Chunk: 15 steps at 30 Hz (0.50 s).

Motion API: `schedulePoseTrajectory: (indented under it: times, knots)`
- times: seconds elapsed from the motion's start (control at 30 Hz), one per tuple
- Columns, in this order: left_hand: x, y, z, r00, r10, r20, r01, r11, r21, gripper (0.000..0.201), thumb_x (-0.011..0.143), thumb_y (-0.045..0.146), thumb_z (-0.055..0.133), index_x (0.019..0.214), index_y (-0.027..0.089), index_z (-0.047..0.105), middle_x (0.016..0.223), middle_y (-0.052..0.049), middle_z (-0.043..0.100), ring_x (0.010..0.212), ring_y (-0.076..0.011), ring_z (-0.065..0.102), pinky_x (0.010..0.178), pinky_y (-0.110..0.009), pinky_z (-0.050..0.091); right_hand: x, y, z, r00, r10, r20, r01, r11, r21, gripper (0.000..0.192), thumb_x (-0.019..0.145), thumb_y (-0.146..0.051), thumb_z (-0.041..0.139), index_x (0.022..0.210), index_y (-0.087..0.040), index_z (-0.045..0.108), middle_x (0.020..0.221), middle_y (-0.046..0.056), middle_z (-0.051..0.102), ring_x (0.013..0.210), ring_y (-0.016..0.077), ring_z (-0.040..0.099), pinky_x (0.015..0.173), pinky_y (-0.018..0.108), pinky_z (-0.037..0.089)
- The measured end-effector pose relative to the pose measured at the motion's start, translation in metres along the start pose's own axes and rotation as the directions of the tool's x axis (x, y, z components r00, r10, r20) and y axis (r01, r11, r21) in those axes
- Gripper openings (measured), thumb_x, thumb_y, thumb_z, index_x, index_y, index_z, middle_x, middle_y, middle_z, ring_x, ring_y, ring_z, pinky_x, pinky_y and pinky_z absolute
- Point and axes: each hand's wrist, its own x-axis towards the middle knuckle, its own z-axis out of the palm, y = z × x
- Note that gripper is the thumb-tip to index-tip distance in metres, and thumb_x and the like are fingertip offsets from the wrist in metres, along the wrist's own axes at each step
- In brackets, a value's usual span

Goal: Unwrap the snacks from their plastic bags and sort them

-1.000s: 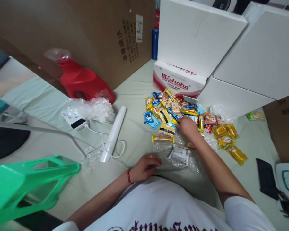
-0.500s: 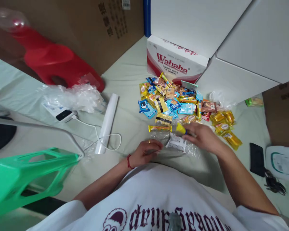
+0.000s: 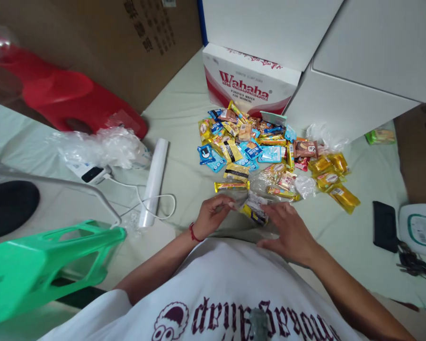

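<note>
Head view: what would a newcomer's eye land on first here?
The heap of bright yellow, blue and orange snack packets on the pale green sheet, before the red-and-white Wahaha carton. Nearer, the left hand and right hand work a clear plastic bag. A green plastic stool lies lower left.

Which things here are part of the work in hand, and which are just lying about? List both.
In hand:
left hand, pinching the clear bag
right hand, flat on that bag
yellow packet inside it
snack pile

Lying about:
Wahaha box
red stool
green stool
white roll
black phone
</note>
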Motion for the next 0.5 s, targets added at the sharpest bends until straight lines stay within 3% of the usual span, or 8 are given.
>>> schedulePoseTrajectory:
  times: [0.07,0.17,0.2,0.27,0.37,0.5]
  knots:
    - [0.001,-0.004,0.005,0.999,-0.042,-0.024,0.041,0.999,-0.031,0.025,0.099,0.039,0.063,0.091,0.019,0.074,0.089,-0.006,0.077,0.082,-0.0173,0.071,0.080,-0.029,0.054,-0.013,-0.009,0.021,0.994,0.106,-0.007,-0.106,0.988,-0.110,0.075,0.090,-0.060,0.071,0.148,-0.016,0.052,0.125,0.019,0.066,0.111,0.0360,0.054,0.092,0.048,0.043]
    - [0.004,-0.007,0.008,0.995,-0.088,-0.052,0.085,0.995,-0.049,0.027,0.098,0.043,0.063,0.089,0.019,0.072,0.085,-0.005,0.076,0.080,-0.0178,0.070,0.078,-0.029,0.053,-0.022,-0.008,0.042,0.976,0.215,-0.025,-0.216,0.963,-0.163,0.027,0.100,-0.028,0.059,0.124,-0.019,0.068,0.101,0.014,0.070,0.098,0.0304,0.055,0.083,0.041,0.040]
    - [0.005,-0.007,0.008,0.993,-0.101,-0.057,0.098,0.994,-0.043,0.028,0.098,0.044,0.063,0.088,0.019,0.072,0.084,-0.005,0.076,0.080,-0.0179,0.070,0.078,-0.029,0.053,-0.023,-0.004,0.041,0.974,0.224,-0.029,-0.226,0.966,-0.127,0.021,0.101,-0.022,0.055,0.115,-0.020,0.071,0.096,0.012,0.070,0.096,0.0288,0.055,0.081,0.039,0.039]
    - [0.007,-0.007,0.007,0.990,-0.126,-0.064,0.123,0.992,-0.040,0.031,0.097,0.046,0.063,0.085,0.019,0.071,0.082,-0.004,0.075,0.079,-0.0178,0.068,0.078,-0.029,0.053,-0.020,0.009,0.031,0.978,0.207,-0.033,-0.207,0.978,0.011,0.022,0.102,-0.019,0.050,0.103,-0.021,0.072,0.094,0.010,0.070,0.094,0.0264,0.056,0.082,0.037,0.040]
    - [0.011,-0.008,0.006,0.983,-0.170,-0.067,0.166,0.984,-0.064,0.034,0.097,0.050,0.061,0.084,0.019,0.069,0.078,-0.003,0.074,0.075,-0.0170,0.068,0.077,-0.029,0.052,-0.008,0.029,0.007,0.978,0.210,0.010,-0.206,0.950,0.233,0.024,0.102,-0.024,0.047,0.099,-0.022,0.071,0.097,0.008,0.072,0.092,0.0232,0.060,0.084,0.035,0.043]
    - [0.019,-0.018,0.010,0.966,-0.246,-0.081,0.246,0.969,-0.007,0.039,0.096,0.053,0.055,0.080,0.020,0.065,0.072,0.000,0.069,0.066,-0.0156,0.063,0.067,-0.027,0.049,0.019,0.051,0.000,0.933,0.326,0.155,-0.359,0.873,0.329,0.025,0.099,-0.032,0.047,0.091,-0.021,0.068,0.085,0.003,0.072,0.076,0.0189,0.062,0.070,0.028,0.041]
